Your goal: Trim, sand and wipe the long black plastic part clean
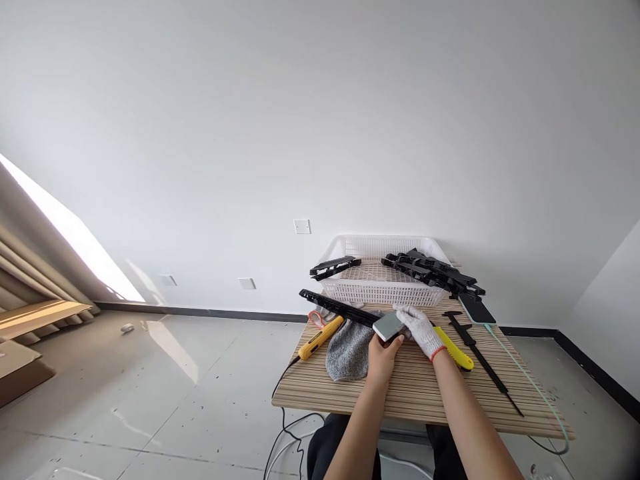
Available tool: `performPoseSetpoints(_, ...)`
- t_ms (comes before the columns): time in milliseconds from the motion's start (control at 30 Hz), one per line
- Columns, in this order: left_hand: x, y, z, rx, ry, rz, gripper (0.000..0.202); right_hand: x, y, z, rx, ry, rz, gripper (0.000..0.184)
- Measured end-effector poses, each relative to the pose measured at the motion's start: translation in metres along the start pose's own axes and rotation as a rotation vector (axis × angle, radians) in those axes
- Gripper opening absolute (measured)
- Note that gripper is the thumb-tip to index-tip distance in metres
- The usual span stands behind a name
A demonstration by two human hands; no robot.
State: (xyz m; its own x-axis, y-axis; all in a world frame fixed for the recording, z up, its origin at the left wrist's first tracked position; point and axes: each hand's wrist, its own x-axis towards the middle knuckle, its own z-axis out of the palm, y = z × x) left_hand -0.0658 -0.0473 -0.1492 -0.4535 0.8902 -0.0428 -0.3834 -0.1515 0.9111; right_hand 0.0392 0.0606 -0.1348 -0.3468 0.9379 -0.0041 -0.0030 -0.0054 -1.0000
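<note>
Left hand (381, 360): mine, bare, curled closed on grey block (389, 325)
Right hand (420, 328): mine, gloved, at block's right edge; can't tell how closed
Grey block: over table (315, 395), near side of basket (380, 293)
Black strip (335, 306): runs far-left from block
Yellow cutter (456, 350): right of my glove

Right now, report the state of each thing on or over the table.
Left grip, bare
Right grip, gloved
Grey-green block, broad face up
Long black part, near end hidden
Grey cloth, rumpled
Yellow corded tool, lying down; power unclear
Yellow handle, lying down; far end hidden
Caliper, slid open, rod out
Phone, screen dark, cable plugged in
White basket, open-topped, black parts over its rim
</note>
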Motion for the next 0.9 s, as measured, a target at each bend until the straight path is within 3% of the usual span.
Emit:
performPoseSetpoints(500,-0.002,0.000,-0.003,0.079,-0.014,0.013,0.063,-0.005,-0.004,-0.005,-0.042,-0.031,0.058,0.062)
performPoseSetpoints(633,-0.003,-0.001,-0.005,0.074,-0.043,0.013,0.061,-0.006,-0.005,-0.005,-0.046,0.008,0.041,0.057)
performPoseSetpoints(733,-0.004,-0.001,-0.004,0.089,-0.030,0.027,0.060,-0.007,-0.006,-0.005,-0.052,-0.032,0.037,0.058)
performPoseSetpoints(900,-0.005,0.000,-0.001,0.029,-0.037,0.014,0.053,-0.013,-0.013,-0.004,-0.077,0.054,-0.030,0.056)
